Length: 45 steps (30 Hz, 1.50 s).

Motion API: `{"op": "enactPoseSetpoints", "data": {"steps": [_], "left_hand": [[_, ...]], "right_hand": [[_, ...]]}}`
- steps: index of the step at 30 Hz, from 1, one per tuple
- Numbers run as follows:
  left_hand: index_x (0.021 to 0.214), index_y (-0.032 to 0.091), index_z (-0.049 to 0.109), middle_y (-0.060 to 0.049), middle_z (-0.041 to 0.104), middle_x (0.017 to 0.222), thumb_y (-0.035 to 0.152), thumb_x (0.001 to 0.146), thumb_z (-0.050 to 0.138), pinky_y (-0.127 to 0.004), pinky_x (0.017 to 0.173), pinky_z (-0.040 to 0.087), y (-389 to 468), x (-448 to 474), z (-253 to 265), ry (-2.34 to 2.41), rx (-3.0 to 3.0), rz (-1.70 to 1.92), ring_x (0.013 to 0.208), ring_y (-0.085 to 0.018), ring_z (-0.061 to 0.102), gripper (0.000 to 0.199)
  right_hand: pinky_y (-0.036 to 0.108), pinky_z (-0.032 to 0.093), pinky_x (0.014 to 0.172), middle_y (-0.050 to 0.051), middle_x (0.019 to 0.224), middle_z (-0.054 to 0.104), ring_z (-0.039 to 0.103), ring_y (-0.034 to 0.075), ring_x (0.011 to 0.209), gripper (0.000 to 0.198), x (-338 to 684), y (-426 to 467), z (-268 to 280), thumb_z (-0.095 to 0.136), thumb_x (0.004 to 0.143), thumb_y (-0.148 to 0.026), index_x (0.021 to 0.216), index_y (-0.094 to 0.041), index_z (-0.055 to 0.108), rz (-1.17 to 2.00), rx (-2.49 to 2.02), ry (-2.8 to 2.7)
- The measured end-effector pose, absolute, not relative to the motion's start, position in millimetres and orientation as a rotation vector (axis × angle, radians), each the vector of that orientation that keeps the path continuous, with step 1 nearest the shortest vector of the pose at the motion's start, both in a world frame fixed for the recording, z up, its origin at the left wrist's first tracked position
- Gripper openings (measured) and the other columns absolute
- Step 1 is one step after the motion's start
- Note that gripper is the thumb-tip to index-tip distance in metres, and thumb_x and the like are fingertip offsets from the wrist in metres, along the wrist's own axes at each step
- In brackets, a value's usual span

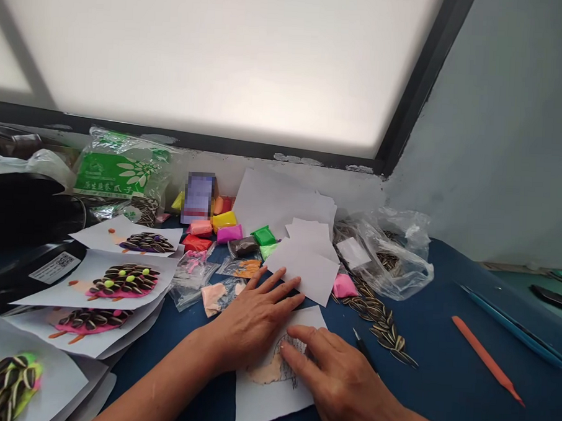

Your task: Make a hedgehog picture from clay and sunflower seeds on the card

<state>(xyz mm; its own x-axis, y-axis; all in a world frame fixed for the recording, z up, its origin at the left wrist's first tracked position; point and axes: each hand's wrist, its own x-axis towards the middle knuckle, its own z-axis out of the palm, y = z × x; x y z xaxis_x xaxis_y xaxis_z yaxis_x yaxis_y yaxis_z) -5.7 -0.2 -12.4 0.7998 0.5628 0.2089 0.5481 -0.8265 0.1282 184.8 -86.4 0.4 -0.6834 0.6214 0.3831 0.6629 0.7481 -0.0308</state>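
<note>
A white sheet of paper (267, 408) lies in front of me with a pencil drawing (289, 365) on it. Flattened pale peach clay (265, 372) covers part of that drawing. My left hand (264, 315) lies flat over the sheet's upper left edge, fingers spread, holding nothing. Above the drawing, my right hand (334, 368) has its thumb and index finger apart, the tips at the paper beside the clay. Its other fingers are partly hidden. A dark pen (361, 345) lies just past the right hand, partly covered by it.
Finished seed-and-clay pictures (124, 284) are stacked at left. Colourful clay packets (228, 234), blank paper cards (306, 267) and a phone (198, 197) lie behind. Sunflower seeds (379, 314) spill from a plastic bag (399, 265). An orange tool (486, 359) and blue tweezers (513, 326) lie right.
</note>
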Motion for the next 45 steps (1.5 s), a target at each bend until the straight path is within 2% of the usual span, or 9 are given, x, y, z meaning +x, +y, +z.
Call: {"op": "enactPoseSetpoints", "data": {"steps": [5,10,13,18,23,33,39,45], "left_hand": [[0.146,0.027,0.037,-0.004,0.028,0.158,0.020,0.097,0.036,-0.055,0.117,0.014,-0.4,-5.4,-10.6,0.980,2.906,0.345,0.147,-0.028,0.017,0.050],[0.146,0.026,0.038,-0.005,0.033,0.156,0.029,0.100,0.035,-0.055,0.117,0.013,-0.7,-5.0,-10.8,1.057,2.882,0.369,0.147,-0.028,0.018,0.046],[0.145,0.026,0.039,-0.006,0.032,0.156,0.032,0.100,0.036,-0.055,0.117,0.012,-1.0,-4.6,-12.4,1.075,2.889,0.384,0.147,-0.028,0.018,0.045],[0.144,0.025,0.041,-0.009,0.033,0.156,0.032,0.101,0.035,-0.054,0.117,0.012,-2.1,-4.0,-11.7,1.100,2.895,0.372,0.146,-0.029,0.019,0.044],[0.142,0.025,0.043,-0.009,0.036,0.154,0.032,0.101,0.034,-0.054,0.117,0.013,-2.1,-4.6,-12.2,1.091,2.904,0.404,0.146,-0.029,0.021,0.043],[0.143,0.025,0.042,-0.009,0.031,0.156,0.033,0.102,0.033,-0.054,0.117,0.011,-2.7,-4.6,-13.5,1.091,2.898,0.425,0.146,-0.030,0.021,0.043],[0.143,0.026,0.042,-0.009,0.031,0.156,0.036,0.102,0.031,-0.054,0.117,0.012,-2.6,-5.3,-14.4,1.085,2.887,0.439,0.146,-0.030,0.021,0.044],[0.143,0.025,0.043,-0.010,0.032,0.156,0.036,0.103,0.031,-0.055,0.117,0.012,-3.0,-4.8,-11.8,1.087,2.876,0.426,0.146,-0.031,0.022,0.043]], "right_hand": [[0.038,0.050,0.071,0.017,0.109,0.064,0.058,0.025,0.082,0.037,184.1,-83.3,-5.4,0.050,0.078,-0.010,0.113,-0.013,0.061,-0.225,-0.948,-2.564],[0.036,0.049,0.072,0.017,0.112,0.062,0.057,0.024,0.084,0.041,183.7,-87.2,1.6,0.050,0.076,-0.007,0.115,-0.013,0.060,-0.165,-0.959,-2.571],[0.036,0.047,0.074,0.016,0.116,0.060,0.056,0.024,0.088,0.036,181.4,-89.3,1.8,0.049,0.079,-0.008,0.112,-0.015,0.061,-0.154,-0.926,-2.536],[0.034,0.043,0.072,0.012,0.104,0.059,0.052,0.022,0.084,0.033,176.8,-88.5,-2.0,0.051,0.080,-0.009,0.110,-0.020,0.061,-0.013,-0.983,-2.557],[0.031,0.039,0.069,0.008,0.097,0.056,0.049,0.020,0.080,0.028,174.3,-86.3,-3.9,0.053,0.077,-0.007,0.099,-0.020,0.063,0.076,-0.990,-2.546],[0.031,0.035,0.065,0.008,0.094,0.053,0.045,0.020,0.077,0.034,171.7,-83.0,-12.7,0.055,0.072,-0.012,0.104,-0.020,0.062,0.067,-0.960,-2.527],[0.030,0.033,0.063,0.007,0.087,0.054,0.045,0.019,0.074,0.024,167.7,-84.8,-11.8,0.055,0.077,-0.013,0.099,-0.019,0.062,0.021,-0.930,-2.529],[0.031,0.035,0.065,0.008,0.089,0.056,0.046,0.019,0.075,0.026,166.5,-85.8,4.0,0.051,0.079,-0.011,0.100,-0.018,0.063,0.075,-0.939,-2.535]]}}
